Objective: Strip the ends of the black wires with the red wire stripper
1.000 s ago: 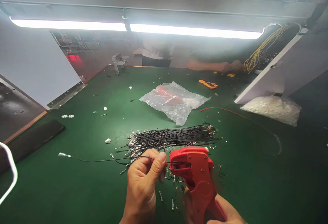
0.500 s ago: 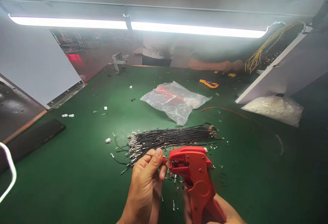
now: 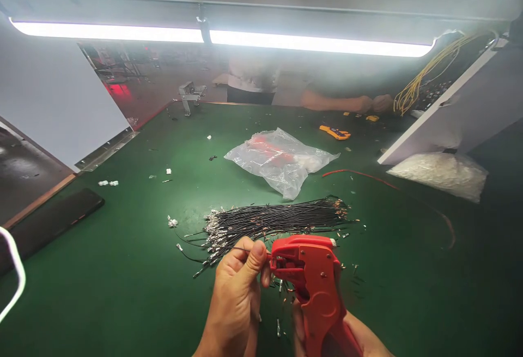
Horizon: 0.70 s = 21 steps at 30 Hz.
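Observation:
My left hand (image 3: 241, 286) pinches a thin black wire (image 3: 196, 244) between thumb and fingers. The wire trails left to a metal terminal and its other end meets the jaws of a red wire stripper (image 3: 316, 280). Wrapped round the stripper's handles is my right hand (image 3: 355, 330), partly hidden behind the tool. Just beyond both hands lies a bundle of black wires (image 3: 278, 218), with metal terminals at the left ends and bare copper at many right ends. Loose terminals (image 3: 278, 327) and wire scraps are scattered below the jaws.
A clear plastic bag (image 3: 281, 158) with red and white contents lies mid-table. Behind it is a yellow tool (image 3: 335, 132). A bag of white pieces (image 3: 441, 174) rests at right, beside a white panel (image 3: 449, 106). Across the table, a person's forearm (image 3: 339, 102) shows.
My left hand has shifted slightly right toward the stripper's jaws, drawing the wire with it; its terminal end swung up and left. The stripper stays in my right hand.

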Each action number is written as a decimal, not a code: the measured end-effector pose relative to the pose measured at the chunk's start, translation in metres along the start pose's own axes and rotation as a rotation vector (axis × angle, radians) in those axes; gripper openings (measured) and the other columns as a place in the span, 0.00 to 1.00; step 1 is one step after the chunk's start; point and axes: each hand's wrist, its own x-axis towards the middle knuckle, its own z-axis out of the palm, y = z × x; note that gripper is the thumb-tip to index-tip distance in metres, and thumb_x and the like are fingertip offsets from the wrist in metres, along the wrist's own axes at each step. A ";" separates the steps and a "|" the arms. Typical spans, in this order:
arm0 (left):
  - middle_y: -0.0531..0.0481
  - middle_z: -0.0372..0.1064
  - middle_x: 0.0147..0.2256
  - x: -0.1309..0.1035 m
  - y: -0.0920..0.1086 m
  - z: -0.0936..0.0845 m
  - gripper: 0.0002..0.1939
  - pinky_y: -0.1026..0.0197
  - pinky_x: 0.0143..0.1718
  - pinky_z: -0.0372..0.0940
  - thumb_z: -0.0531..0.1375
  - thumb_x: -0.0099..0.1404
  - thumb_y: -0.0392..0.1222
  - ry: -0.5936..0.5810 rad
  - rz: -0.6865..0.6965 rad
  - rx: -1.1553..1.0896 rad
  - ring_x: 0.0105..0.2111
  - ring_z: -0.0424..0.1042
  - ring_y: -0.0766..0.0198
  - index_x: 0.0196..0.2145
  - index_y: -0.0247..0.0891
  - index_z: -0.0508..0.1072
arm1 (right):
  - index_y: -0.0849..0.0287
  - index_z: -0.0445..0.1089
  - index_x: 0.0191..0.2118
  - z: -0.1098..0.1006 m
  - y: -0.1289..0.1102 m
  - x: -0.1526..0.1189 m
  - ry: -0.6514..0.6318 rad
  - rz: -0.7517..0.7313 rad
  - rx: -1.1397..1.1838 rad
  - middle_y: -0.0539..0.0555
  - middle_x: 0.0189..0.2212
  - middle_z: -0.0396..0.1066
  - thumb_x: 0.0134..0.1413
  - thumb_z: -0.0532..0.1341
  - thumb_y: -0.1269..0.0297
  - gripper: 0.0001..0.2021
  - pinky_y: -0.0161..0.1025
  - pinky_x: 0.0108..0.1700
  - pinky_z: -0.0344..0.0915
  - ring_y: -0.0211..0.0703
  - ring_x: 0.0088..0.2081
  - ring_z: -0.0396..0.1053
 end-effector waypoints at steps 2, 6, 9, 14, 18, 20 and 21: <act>0.59 0.60 0.18 0.000 0.001 0.000 0.24 0.70 0.28 0.56 0.76 0.51 0.50 0.016 0.015 0.032 0.22 0.55 0.72 0.20 0.37 0.65 | 0.63 0.69 0.40 0.001 -0.001 0.001 -0.014 0.002 -0.011 0.52 0.30 0.67 0.44 0.76 0.53 0.24 0.36 0.35 0.60 0.37 0.30 0.63; 0.58 0.61 0.20 -0.001 0.003 -0.001 0.25 0.69 0.27 0.55 0.76 0.50 0.51 0.027 0.013 0.068 0.24 0.56 0.70 0.21 0.38 0.63 | 0.62 0.68 0.41 0.001 -0.003 0.003 0.009 0.024 -0.014 0.52 0.31 0.67 0.42 0.77 0.52 0.26 0.37 0.38 0.61 0.39 0.32 0.64; 0.57 0.61 0.22 -0.001 0.002 -0.004 0.24 0.68 0.28 0.55 0.75 0.52 0.52 0.015 0.049 0.140 0.26 0.55 0.69 0.22 0.38 0.64 | 0.61 0.68 0.41 0.001 -0.005 0.003 0.035 0.045 -0.050 0.52 0.33 0.66 0.40 0.77 0.49 0.28 0.39 0.40 0.62 0.39 0.32 0.63; 0.58 0.57 0.21 0.001 0.001 -0.007 0.26 0.68 0.29 0.53 0.74 0.52 0.56 0.005 0.092 0.238 0.26 0.52 0.69 0.21 0.38 0.64 | 0.61 0.69 0.38 0.003 -0.010 0.000 0.034 0.033 -0.044 0.51 0.31 0.64 0.42 0.76 0.51 0.25 0.38 0.38 0.61 0.37 0.30 0.60; 0.57 0.60 0.21 0.000 0.002 -0.006 0.25 0.66 0.30 0.54 0.74 0.52 0.55 -0.005 0.074 0.230 0.25 0.54 0.68 0.20 0.38 0.64 | 0.62 0.69 0.36 0.003 -0.009 -0.002 0.023 0.026 -0.052 0.50 0.29 0.65 0.43 0.76 0.53 0.22 0.37 0.36 0.60 0.36 0.29 0.59; 0.57 0.61 0.21 0.000 0.003 -0.005 0.24 0.66 0.30 0.55 0.74 0.52 0.54 -0.014 0.056 0.217 0.25 0.55 0.68 0.21 0.38 0.65 | 0.61 0.68 0.39 0.002 -0.007 -0.003 0.042 0.048 -0.052 0.51 0.31 0.67 0.42 0.77 0.52 0.25 0.38 0.38 0.61 0.38 0.31 0.63; 0.57 0.61 0.21 -0.001 0.003 -0.005 0.24 0.66 0.30 0.55 0.74 0.52 0.54 -0.019 0.049 0.208 0.25 0.56 0.68 0.21 0.38 0.65 | 0.61 0.68 0.41 0.001 -0.006 -0.003 0.051 0.059 -0.052 0.52 0.32 0.68 0.41 0.77 0.52 0.27 0.39 0.39 0.62 0.40 0.33 0.65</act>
